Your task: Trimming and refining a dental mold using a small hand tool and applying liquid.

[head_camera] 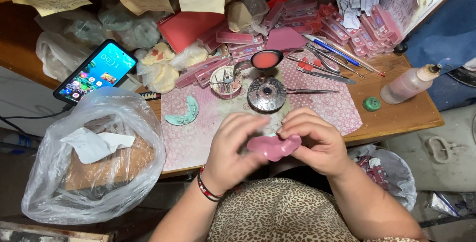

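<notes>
Lap: leopard-print cloth [277, 212], lowest in view, just under both wrists.
L hand [233, 148]: fingers curled narrow round the L end of a pink wax piece [274, 146]; red/black bracelet [207, 188] on wrist.
R hand [317, 140]: fingers pinched on the R end & top edge of the wax; fingertips [285, 127] meet the L hand's above it.
Wax piece: soft-looking pink slab, curved, held betw both hands, off the desk [396, 113], near its front edge.
Just beyond fingers: round metal burner [267, 93], thin metal tool [310, 91] lying to its R; small dish w/ tools [225, 79]; spoon w/ pink wax [265, 59].
Beyond-L of fingers: green arch-shaped cast [182, 113] on pink patterned mat [342, 106].
Far L: clear plastic bag [94, 158] w/ crumpled paper; phone [95, 71] w/ screen lit, propped beyond it.
Beyond-R: metal instruments & blue pen [329, 49]; pink flat boxes [357, 26] stacked behind.
Far R: squeeze bottle [409, 83] w/ pale liquid; green cap [371, 104] near it.
Under R forearm: second bag [391, 172] below desk edge.
</notes>
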